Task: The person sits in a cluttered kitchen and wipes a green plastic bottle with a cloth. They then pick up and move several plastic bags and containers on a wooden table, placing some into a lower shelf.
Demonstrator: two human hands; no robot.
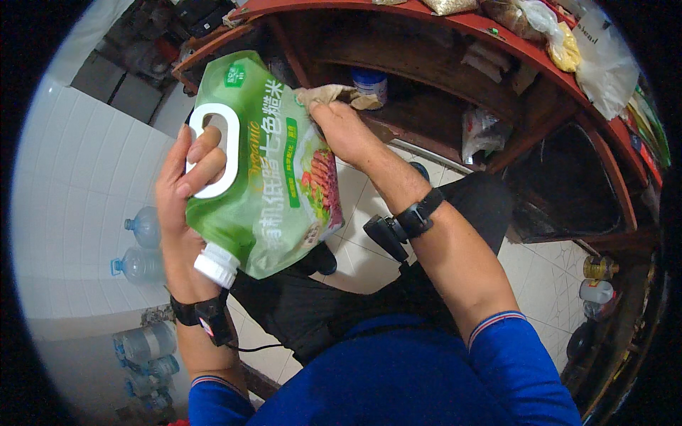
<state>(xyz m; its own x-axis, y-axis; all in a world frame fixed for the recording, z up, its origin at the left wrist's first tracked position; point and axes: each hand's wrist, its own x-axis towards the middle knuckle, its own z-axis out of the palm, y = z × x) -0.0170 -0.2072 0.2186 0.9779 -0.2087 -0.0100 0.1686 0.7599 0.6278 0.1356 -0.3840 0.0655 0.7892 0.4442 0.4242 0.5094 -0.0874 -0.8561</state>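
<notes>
Tilted on its side before me is a green pouch of rice (256, 160) with a white screw cap (217, 265) at its lower left corner. My left hand (186, 175) has its fingers hooked through the pouch's white plastic handle (232, 144). A beige cloth (333, 95) is gripped in my right hand (341, 125), at the pouch's far right side. The cloth seems to rest against the pouch there; the fingertips are hidden. Printed writing and a picture of food cover the pouch's front.
A red-topped wooden cabinet (394, 16) curves around the far side, with bagged goods (565, 48) on top. One shelf holds a blue tub (370, 82) and a plastic bag (482, 133). Several clear water bottles (141, 263) stand left; cooking oil bottles (599, 268) sit right. Tiled floor (357, 202) lies below.
</notes>
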